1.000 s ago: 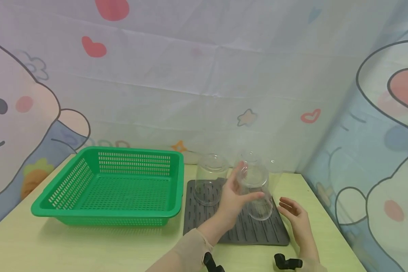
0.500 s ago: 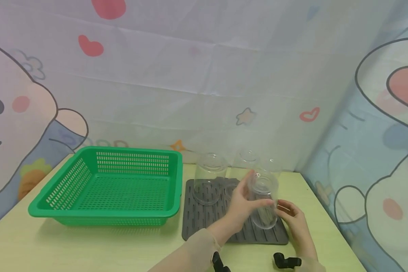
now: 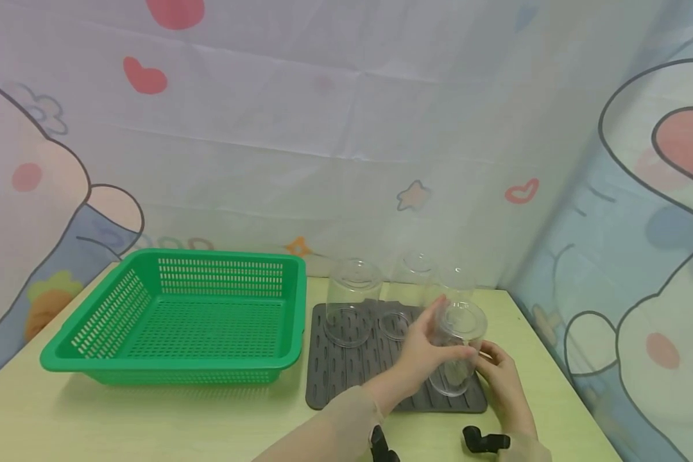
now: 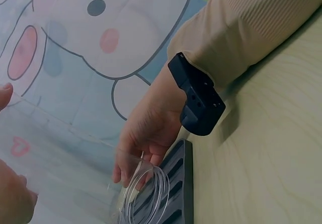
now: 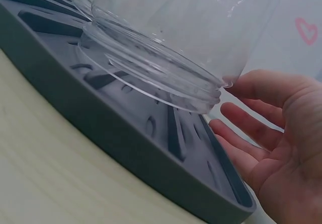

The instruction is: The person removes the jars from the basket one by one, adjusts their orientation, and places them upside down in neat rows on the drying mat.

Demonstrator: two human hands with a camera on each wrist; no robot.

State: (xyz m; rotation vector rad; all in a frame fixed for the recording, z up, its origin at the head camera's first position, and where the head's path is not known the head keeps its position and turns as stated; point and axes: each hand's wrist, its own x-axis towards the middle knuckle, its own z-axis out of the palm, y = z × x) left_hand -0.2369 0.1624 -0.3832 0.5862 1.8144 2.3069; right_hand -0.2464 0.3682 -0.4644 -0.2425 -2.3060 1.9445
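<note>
My left hand (image 3: 418, 353) grips a clear jar (image 3: 462, 321) from its left side, thumb in front and fingers behind. The jar is upside down, its threaded mouth low over the right part of a dark grey ridged drying mat (image 3: 326, 385). In the right wrist view the mouth (image 5: 151, 73) is at or just above the mat; I cannot tell whether it rests there. Beside the jar's right side is my right hand (image 3: 505, 378), fingers loosely bent. A fingertip (image 5: 236, 85) of it seems to touch the jar near the rim.
Several clear jars stand upside down: one on the mat's left (image 3: 353, 301), one behind it (image 3: 412, 273), another (image 3: 456, 279) at the back right, partly hidden. A green slotted basket (image 3: 173, 367) sits on the left of the pale table (image 3: 150, 423). A printed curtain (image 3: 323, 128) hangs behind.
The left hand has carried the jar rightward and down, toward the mat's right side and the right hand. The right hand has barely moved. The head view has shifted slightly.
</note>
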